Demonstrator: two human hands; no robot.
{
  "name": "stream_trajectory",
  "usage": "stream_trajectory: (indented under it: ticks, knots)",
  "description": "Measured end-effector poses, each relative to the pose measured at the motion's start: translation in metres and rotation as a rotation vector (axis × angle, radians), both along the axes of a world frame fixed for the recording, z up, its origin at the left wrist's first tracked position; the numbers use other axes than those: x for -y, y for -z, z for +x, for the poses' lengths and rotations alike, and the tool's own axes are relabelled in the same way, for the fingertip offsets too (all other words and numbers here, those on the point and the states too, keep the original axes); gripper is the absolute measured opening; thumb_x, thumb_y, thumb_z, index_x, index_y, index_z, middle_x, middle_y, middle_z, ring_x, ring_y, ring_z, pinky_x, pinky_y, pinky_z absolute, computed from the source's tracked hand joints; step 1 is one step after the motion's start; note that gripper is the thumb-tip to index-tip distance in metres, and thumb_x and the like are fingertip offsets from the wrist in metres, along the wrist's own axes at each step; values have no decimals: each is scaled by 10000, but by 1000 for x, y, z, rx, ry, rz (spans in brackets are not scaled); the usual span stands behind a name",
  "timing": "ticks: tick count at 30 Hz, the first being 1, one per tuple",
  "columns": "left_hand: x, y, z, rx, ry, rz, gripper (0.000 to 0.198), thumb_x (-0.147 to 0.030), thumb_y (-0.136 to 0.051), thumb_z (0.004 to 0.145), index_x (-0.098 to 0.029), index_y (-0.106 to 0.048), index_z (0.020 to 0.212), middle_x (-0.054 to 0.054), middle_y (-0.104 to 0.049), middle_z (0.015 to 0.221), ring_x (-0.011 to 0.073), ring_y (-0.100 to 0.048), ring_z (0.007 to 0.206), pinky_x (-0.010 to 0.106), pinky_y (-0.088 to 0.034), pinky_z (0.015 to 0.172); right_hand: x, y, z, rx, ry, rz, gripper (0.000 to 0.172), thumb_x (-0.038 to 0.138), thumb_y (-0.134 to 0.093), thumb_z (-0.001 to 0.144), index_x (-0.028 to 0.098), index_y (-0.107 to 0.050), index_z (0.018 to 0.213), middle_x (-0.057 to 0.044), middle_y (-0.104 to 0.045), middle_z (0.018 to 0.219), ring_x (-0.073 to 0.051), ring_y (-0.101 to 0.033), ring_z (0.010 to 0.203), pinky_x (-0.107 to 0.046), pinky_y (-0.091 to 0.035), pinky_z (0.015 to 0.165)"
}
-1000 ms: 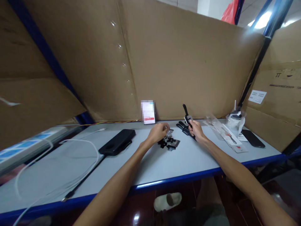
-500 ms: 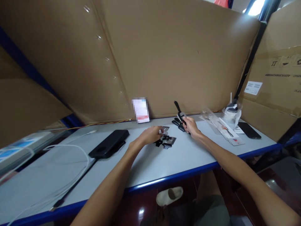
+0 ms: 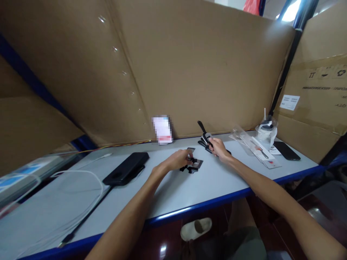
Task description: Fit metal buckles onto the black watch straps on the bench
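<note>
My right hand (image 3: 219, 148) is closed around a black-handled tool (image 3: 201, 126), which looks like a small knife. Its handle points up and away, and a grey piece shows beside my fingers; the rest is covered by the hand. More black handles (image 3: 202, 143) lie on the table just under it. My left hand (image 3: 181, 159) is at a small pile of flat black and clear pieces (image 3: 195, 166), its fingertips pinched together over them. Whatever sits between those fingertips is too small to name.
A phone with a blurred screen (image 3: 162, 130) leans on the cardboard at the back. To the left are a black power bank (image 3: 126, 169) and white cables (image 3: 99, 177). Packaged tools (image 3: 253, 148), a plastic cup (image 3: 267, 131) and a dark phone (image 3: 286, 150) lie right.
My left hand has lowered from above the pile, where it held a small clear piece, onto the pieces. My right hand has tilted the tool slightly, its handle now lower and further left.
</note>
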State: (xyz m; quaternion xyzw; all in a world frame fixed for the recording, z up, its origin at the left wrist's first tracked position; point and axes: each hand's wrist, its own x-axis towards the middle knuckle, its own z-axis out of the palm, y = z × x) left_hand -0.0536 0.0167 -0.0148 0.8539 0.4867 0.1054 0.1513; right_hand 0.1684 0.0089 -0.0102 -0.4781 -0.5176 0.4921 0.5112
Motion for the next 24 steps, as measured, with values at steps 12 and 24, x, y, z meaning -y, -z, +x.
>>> stream_trajectory:
  ticks: [12,24]
  knots:
    - [6,-7,12,490,-6,78,128,-307,-576,839,-191,-610,796,19,-655,662,149,-577,585,251,-401,579,-4,6,-1,78,18,1,322,401,-481,986,187,-517,748,78,-430,467,-61,-279,323,-214,-195,332]
    - [13,-10,32,993,-64,-56,291,-415,-680,763,-190,-536,878,-32,-592,572,90,-460,453,205,-315,453,10,16,-19,220,-142,110,364,372,-547,977,181,-531,668,52,-460,450,-71,-357,358,-195,-250,370]
